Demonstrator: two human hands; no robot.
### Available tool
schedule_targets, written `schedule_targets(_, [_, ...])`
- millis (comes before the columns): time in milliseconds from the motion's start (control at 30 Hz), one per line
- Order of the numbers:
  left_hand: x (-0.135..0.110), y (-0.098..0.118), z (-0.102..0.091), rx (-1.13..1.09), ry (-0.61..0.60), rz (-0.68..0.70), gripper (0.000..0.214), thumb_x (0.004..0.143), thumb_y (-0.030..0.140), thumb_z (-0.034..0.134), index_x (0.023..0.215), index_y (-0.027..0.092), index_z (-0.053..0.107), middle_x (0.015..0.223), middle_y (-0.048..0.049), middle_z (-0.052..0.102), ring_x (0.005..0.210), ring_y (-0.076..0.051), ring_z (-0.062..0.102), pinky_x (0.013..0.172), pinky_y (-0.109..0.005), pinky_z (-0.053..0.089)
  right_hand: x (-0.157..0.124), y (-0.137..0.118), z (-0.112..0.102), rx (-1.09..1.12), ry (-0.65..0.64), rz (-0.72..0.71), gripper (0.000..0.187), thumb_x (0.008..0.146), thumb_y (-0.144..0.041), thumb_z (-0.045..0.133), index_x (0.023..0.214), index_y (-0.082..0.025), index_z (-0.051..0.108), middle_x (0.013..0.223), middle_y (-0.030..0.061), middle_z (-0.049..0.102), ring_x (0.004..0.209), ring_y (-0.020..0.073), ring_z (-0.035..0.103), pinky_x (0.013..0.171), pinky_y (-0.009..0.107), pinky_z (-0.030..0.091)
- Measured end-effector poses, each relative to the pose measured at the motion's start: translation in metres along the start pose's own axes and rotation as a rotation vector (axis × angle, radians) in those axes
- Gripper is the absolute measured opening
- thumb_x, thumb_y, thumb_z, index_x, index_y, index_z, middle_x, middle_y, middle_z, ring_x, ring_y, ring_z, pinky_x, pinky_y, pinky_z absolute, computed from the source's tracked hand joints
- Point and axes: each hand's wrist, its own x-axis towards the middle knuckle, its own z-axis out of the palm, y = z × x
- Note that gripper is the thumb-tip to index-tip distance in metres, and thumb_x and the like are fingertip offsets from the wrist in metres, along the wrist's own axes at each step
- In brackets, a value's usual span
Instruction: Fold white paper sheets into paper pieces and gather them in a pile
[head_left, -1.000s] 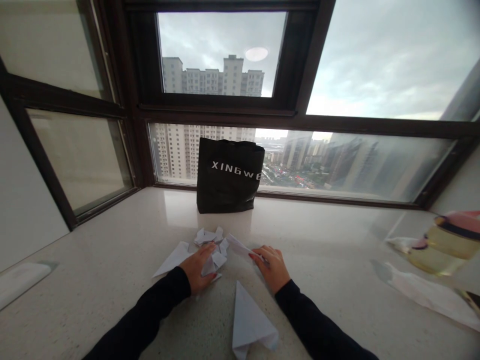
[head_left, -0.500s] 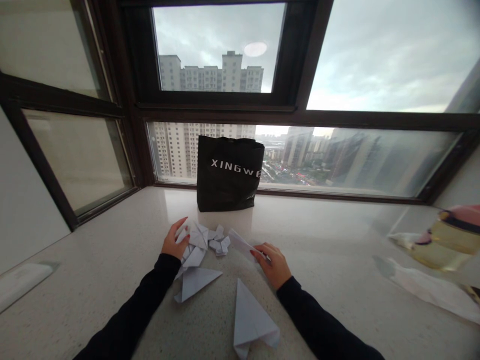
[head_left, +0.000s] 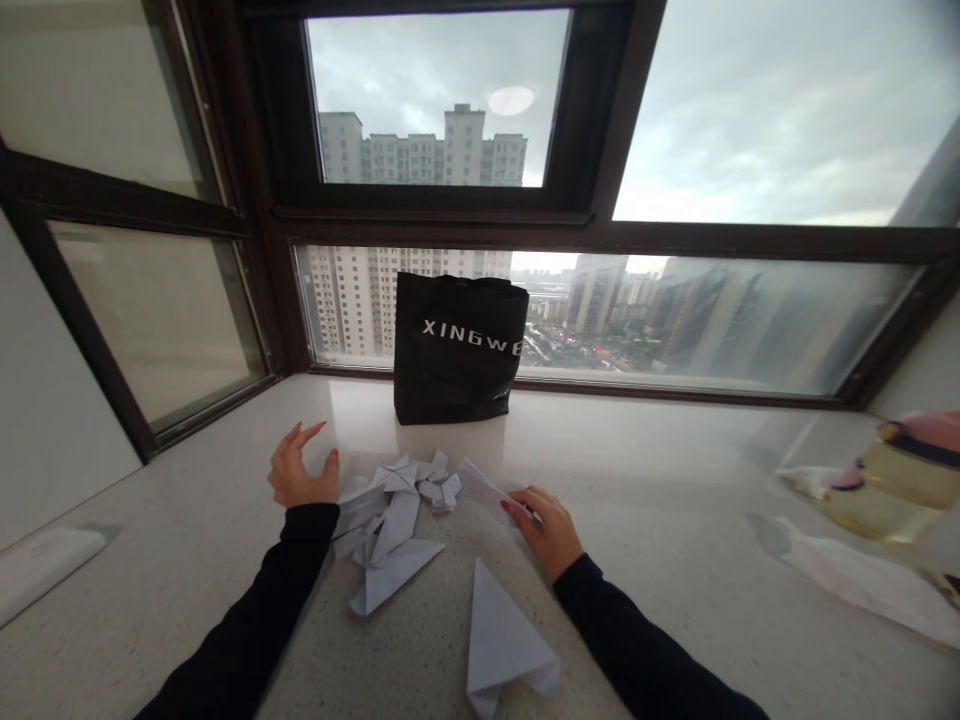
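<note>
My left hand (head_left: 300, 468) is open, its thumb and fingers spread, just left of a pile of folded white paper pieces (head_left: 386, 515). Nothing is between its fingers. On the other side, my right hand (head_left: 546, 525) pinches the near end of a folded paper (head_left: 484, 490), which points away toward the window. Small folded pieces (head_left: 440, 488) lie at the pile's right side. A folded paper triangle (head_left: 397, 573) rests at the pile's near edge. In front of my right hand's wrist, a larger paper plane (head_left: 506, 645) lies on the counter.
A black bag (head_left: 461, 350) with white letters stands behind the papers, by the window. At right are a yellowish clear bottle (head_left: 896, 485) with a pink lid and a white crumpled wrapper (head_left: 862, 580). A white object (head_left: 52, 565) lies at the left edge.
My left hand has moved left off the paper pile and its fingers have spread. The pile lies slightly looser to the left. My right hand still holds the folded paper in the same place.
</note>
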Motion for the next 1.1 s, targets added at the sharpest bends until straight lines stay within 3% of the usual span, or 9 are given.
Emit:
schedule_targets(67, [0.002,0.007,-0.005,-0.007,-0.011,0.012,0.033,0.065,0.021,0.049,0.098,0.019,0.051,0.11,-0.0064,0.048,0.095,-0.023,0.047,0.076,-0.037,0.041,0.0,0.0,0.0,-0.011,0.002,0.002,0.027,0.08,-0.035,0.041,0.07,-0.019,0.06,0.062,0.0021,0.056,0.062,0.0161,0.052,0.061,0.027,0.037])
schedule_targets(100, [0.002,0.012,-0.007,-0.036,-0.095,0.033,0.03,0.066,0.02,0.045,0.096,0.019,0.051,0.104,-0.0057,0.051,0.087,-0.02,0.051,0.068,-0.033,0.044,0.0,0.0,0.0,-0.015,0.002,0.002,0.027,0.08,-0.036,0.041,0.07,-0.019,0.06,0.062,0.0021,0.056,0.062,0.0162,0.052,0.061,0.027,0.037])
schedule_targets(233, [-0.019,0.038,-0.005,0.059,-0.677,0.324,0.018,0.069,0.02,0.041,0.08,0.02,0.055,0.078,-0.0014,0.057,0.069,-0.016,0.054,0.065,-0.03,0.041,0.0,0.0,0.0,-0.011,-0.007,0.009,0.027,0.08,-0.035,0.041,0.07,-0.019,0.06,0.062,0.0021,0.057,0.062,0.0161,0.052,0.06,0.027,0.037])
schedule_targets(333, [-0.044,0.05,0.0,0.334,-0.86,0.391,0.025,0.073,0.033,0.042,0.086,0.018,0.057,0.089,-0.0072,0.056,0.079,-0.022,0.052,0.069,-0.035,0.038,0.0,0.001,0.0,-0.001,-0.019,0.013,0.026,0.08,-0.034,0.041,0.071,-0.019,0.06,0.063,0.0022,0.057,0.062,0.0161,0.052,0.06,0.027,0.037])
schedule_targets(500, [-0.065,0.053,0.003,0.606,-0.932,0.352,0.053,0.066,0.042,0.05,0.111,0.013,0.045,0.109,-0.0135,0.049,0.093,-0.029,0.046,0.074,-0.038,0.036,0.001,0.0,-0.001,0.024,-0.024,0.007,0.026,0.08,-0.033,0.041,0.071,-0.018,0.06,0.062,0.0025,0.056,0.061,0.0157,0.052,0.06,0.027,0.038])
schedule_targets(667, [-0.054,0.056,0.0,0.602,-0.959,0.411,0.041,0.072,0.021,0.043,0.112,0.016,0.044,0.097,-0.0089,0.058,0.086,-0.023,0.052,0.073,-0.033,0.036,0.001,-0.002,-0.001,0.02,-0.017,0.008,0.027,0.08,-0.034,0.04,0.07,-0.018,0.06,0.062,0.0024,0.056,0.061,0.0157,0.051,0.06,0.026,0.037])
schedule_targets(767, [-0.043,0.057,-0.003,0.526,-0.835,0.433,0.04,0.072,0.014,0.039,0.113,0.017,0.044,0.082,-0.0065,0.063,0.077,-0.02,0.055,0.07,-0.032,0.036,0.0,-0.002,0.0,-0.008,-0.01,0.012,0.026,0.079,-0.034,0.041,0.07,-0.019,0.06,0.062,0.0018,0.057,0.062,0.0154,0.052,0.06,0.027,0.036])
schedule_targets(933, [-0.028,0.053,-0.004,0.04,-0.572,0.283,0.036,0.074,0.025,0.043,0.109,0.019,0.046,0.076,-0.002,0.062,0.066,-0.017,0.053,0.065,-0.031,0.038,0.0,-0.002,-0.001,-0.017,-0.016,0.016,0.025,0.079,-0.034,0.042,0.07,-0.019,0.06,0.063,0.0015,0.058,0.062,0.0156,0.052,0.061,0.028,0.035])
schedule_targets(1100, [-0.042,0.051,0.009,-0.594,-0.731,-0.245,0.052,0.069,0.035,0.052,0.115,0.017,0.039,0.073,0.0004,0.058,0.053,-0.009,0.048,0.048,-0.02,0.037,0.0,-0.002,-0.001,0.004,0.004,0.038,0.026,0.079,-0.035,0.042,0.07,-0.019,0.06,0.063,0.0014,0.059,0.062,0.016,0.053,0.063,0.029,0.035])
